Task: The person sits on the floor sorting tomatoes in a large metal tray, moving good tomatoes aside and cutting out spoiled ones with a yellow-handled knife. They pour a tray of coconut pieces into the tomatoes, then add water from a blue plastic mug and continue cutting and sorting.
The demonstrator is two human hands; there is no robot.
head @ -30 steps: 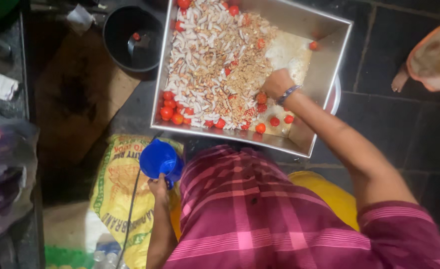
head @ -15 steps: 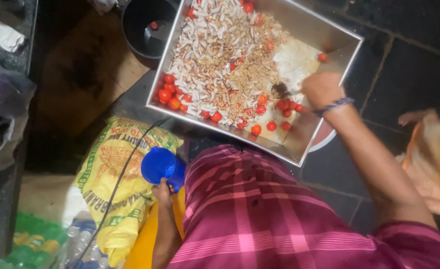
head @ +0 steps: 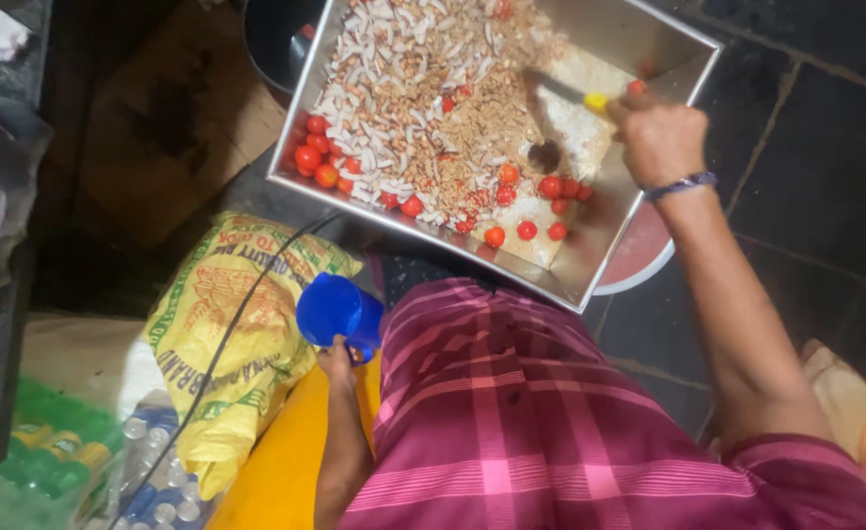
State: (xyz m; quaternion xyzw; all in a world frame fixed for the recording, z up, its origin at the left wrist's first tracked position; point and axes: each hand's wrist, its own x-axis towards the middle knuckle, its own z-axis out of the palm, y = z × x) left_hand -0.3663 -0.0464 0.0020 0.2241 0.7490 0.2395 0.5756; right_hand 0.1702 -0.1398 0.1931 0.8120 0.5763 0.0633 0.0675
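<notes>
While gripped in the right hand (head: 656,135), fingers closed round its yellow handle, a knife (head: 562,90) lies over chopped bits and tomatoes (head: 551,186) inside the steel tray (head: 590,270); left hand (head: 337,358) clasps blue mug (head: 333,309) beside yellow sack (head: 227,324).

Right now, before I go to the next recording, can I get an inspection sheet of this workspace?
Surface: dark tiled floor, bearing a square metal tray.
Job's things: tray holds pale chopped pieces, brown crumbs and small red tomatoes; yellow-handled knife; blue mug.
Clutter: yellow printed sack, bottles, dark round pan, brown cardboard.
Hands: right hand holds the knife over the tray; left hand holds the mug beside the knee.
Cables: one black cable across the sack.
Surroundings: plaid red cloth over the person's lap, orange item below.
</notes>
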